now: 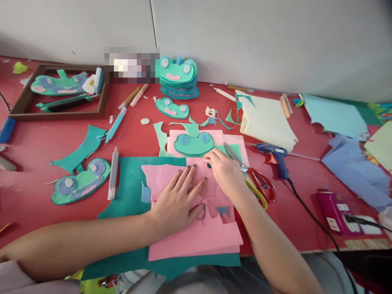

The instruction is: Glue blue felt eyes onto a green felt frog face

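Observation:
My left hand [179, 200] lies flat with fingers spread on a stack of pink felt [196, 241], which has pieces cut out of it. My right hand [225, 167] is closed in a pinch at the stack's upper edge; what its fingertips hold, if anything, is hidden. Under the pink stack is a dark green felt sheet [130, 179]. Just beyond the right fingers lies a green felt frog face [194, 143] with blue eye patches. Red-handled scissors [260, 181] rest beside my right wrist, with a yellow-green handle [257, 194] next to them.
A blue glue gun [272, 153] with a black cable lies right, near a purple power strip [335, 210]. Finished frog faces stand stacked [179, 77] at the back. A wooden tray [58, 113], several marker pens, another frog face [81, 181] and felt scraps surround the work.

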`<move>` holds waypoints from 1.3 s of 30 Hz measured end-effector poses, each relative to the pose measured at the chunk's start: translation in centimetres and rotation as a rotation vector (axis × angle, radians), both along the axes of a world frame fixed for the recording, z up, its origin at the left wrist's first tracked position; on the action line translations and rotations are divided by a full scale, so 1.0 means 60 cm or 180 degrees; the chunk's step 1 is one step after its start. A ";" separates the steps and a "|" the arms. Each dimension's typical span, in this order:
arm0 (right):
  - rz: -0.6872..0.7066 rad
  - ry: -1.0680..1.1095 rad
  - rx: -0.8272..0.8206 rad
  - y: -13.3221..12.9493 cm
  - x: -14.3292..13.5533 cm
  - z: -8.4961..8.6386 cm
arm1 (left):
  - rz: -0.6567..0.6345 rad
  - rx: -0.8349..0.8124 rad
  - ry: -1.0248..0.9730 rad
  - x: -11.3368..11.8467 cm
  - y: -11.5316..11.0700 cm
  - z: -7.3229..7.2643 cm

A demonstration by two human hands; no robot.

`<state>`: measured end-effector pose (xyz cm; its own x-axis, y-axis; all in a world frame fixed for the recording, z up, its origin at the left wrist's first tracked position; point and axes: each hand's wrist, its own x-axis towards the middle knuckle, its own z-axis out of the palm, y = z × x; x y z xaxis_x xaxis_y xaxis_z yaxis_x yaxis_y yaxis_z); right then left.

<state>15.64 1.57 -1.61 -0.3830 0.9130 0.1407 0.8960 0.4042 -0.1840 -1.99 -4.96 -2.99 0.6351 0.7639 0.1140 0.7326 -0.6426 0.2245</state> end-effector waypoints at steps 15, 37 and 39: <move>-0.0102 0.0679 -0.0107 0.008 0.023 0.001 | -0.0001 -0.0040 -0.0014 -0.002 0.000 0.001; 0.0294 0.0289 -0.0116 0.008 0.022 -0.001 | -0.0024 -0.0038 -0.0004 -0.002 0.000 0.000; 0.0225 0.0288 -0.0138 0.007 0.020 0.002 | -0.0017 -0.0030 -0.0017 -0.002 0.000 0.000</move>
